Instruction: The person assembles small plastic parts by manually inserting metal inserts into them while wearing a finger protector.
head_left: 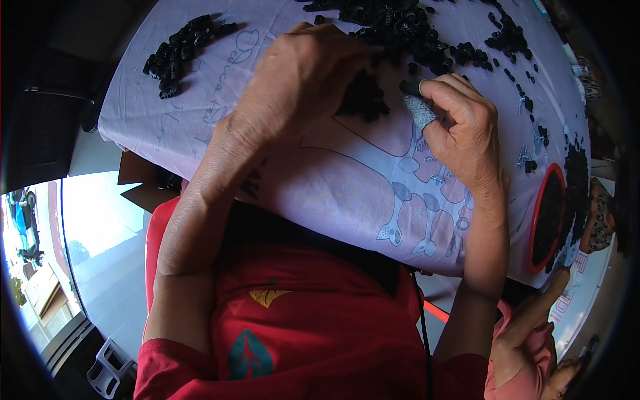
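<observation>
My left hand (308, 70) reaches over the table, its back toward me, beside a small stack of black ribbed pieces (365, 98). Its fingers are in dark shadow and partly hidden, so what they hold does not show. To the right of that stack, my right hand (467, 120) has thumb and index finger brought together. A grey speckled finger cover (420, 111) sits on the thumb, and the index fingertip is black with a yellow band. Anything pinched between them is too small to make out. Beyond both hands lies a large loose heap of black pieces (407, 33).
A pale printed cloth (320, 180) covers the table. Another group of black pieces (183, 53) lies at the far left. At the right edge, a red-rimmed round container (561, 177) holds dark contents. Another person's arm (527, 333) is at the lower right.
</observation>
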`<state>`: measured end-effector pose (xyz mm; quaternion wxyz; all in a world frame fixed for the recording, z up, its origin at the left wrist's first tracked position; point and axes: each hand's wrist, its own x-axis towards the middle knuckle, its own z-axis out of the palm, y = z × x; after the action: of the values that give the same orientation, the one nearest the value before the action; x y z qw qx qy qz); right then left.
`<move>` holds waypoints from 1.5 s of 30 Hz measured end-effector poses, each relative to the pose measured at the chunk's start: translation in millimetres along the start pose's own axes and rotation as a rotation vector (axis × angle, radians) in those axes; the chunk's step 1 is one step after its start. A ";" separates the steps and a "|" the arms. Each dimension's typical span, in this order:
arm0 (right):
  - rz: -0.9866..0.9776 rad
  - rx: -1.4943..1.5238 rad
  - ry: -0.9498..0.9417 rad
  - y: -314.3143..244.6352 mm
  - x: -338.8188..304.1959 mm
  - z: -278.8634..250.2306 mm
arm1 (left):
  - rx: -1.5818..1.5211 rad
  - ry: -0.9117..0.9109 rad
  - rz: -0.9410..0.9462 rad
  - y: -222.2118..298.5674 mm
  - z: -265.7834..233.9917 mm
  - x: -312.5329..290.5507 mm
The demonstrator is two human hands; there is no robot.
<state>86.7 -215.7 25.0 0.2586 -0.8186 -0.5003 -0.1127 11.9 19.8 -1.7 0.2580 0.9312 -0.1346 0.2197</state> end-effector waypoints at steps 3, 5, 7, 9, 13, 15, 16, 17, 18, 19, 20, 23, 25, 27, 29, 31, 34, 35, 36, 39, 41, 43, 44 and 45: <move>-0.014 -0.001 0.015 0.7 -0.2 -0.2 | -0.008 0.110 -0.093 -0.2 0.9 0.6; -0.019 0.008 -0.001 -0.6 1.5 -0.6 | 0.044 0.122 -0.010 -0.1 6.8 3.4; -0.023 0.002 0.002 1.0 1.2 -0.9 | 0.054 0.126 0.042 6.1 15.9 3.3; -0.023 -0.007 0.004 4.1 -0.3 -1.3 | 0.019 0.070 0.040 6.0 12.3 4.2; -0.015 -0.004 0.013 6.5 -0.9 -1.3 | -0.156 0.015 -0.150 7.6 1.8 3.0; -0.007 0.002 0.010 6.8 -0.9 -0.3 | -0.203 0.011 -0.218 11.3 0.2 2.2; -0.016 0.000 0.010 6.3 -0.5 0.3 | -0.248 0.009 -0.289 12.2 -1.0 1.6; -0.025 -0.001 0.010 6.0 -0.2 0.9 | -0.248 0.010 -0.289 9.8 0.4 1.0; -0.027 -0.001 0.010 5.9 -0.1 1.6 | -0.134 0.071 -0.204 5.2 3.4 -0.1; -0.024 0.005 0.007 6.1 -0.3 2.5 | -0.020 0.130 -0.118 3.2 4.1 -0.6; -0.022 0.011 0.005 6.2 -0.5 3.0 | -0.019 0.131 -0.119 2.0 2.6 -1.8; -0.021 -0.007 -0.009 6.6 -0.5 2.1 | 0.045 -0.008 -0.003 1.0 -1.0 -1.2; -0.026 -0.009 -0.004 6.4 -0.7 2.8 | -0.007 0.021 -0.113 0.2 0.1 0.9; -0.032 -0.010 0.002 5.4 -0.4 3.5 | 0.102 0.080 -0.039 -1.8 0.7 6.7; -0.032 -0.013 -0.004 2.2 1.0 3.3 | 0.215 0.141 0.032 -5.3 2.1 13.5; -0.044 -0.010 0.001 1.2 1.0 4.0 | 0.181 0.036 0.074 -8.7 6.9 20.7; -0.058 -0.006 0.010 1.7 0.8 4.7 | 0.112 -0.031 -0.070 -6.0 7.1 22.1; -0.063 -0.001 0.014 2.0 0.7 4.7 | 0.112 -0.031 -0.069 -5.5 6.4 20.7; -0.062 -0.002 0.014 2.1 0.5 4.4 | 0.080 -0.035 -0.100 -5.6 5.2 18.6; -0.065 -0.004 0.009 2.5 0.1 5.0 | 0.036 -0.003 -0.159 -4.4 7.9 17.8; -0.078 -0.004 0.020 1.4 1.4 6.5 | 0.030 0.034 -0.191 -3.0 11.1 19.1; -0.067 -0.003 0.009 1.0 1.8 6.8 | 0.154 0.105 -0.028 -5.8 18.5 25.3; -0.055 -0.003 -0.001 1.0 2.4 6.6 | 0.154 0.107 -0.028 -6.5 20.6 26.1; -0.057 -0.004 -0.001 1.1 2.9 7.2 | 0.140 0.104 -0.037 -7.3 22.4 26.3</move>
<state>88.6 -210.1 20.0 0.2532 -0.8046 -0.5234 -0.1206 45.0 10.1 -9.5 0.2028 0.9366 -0.0881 0.2719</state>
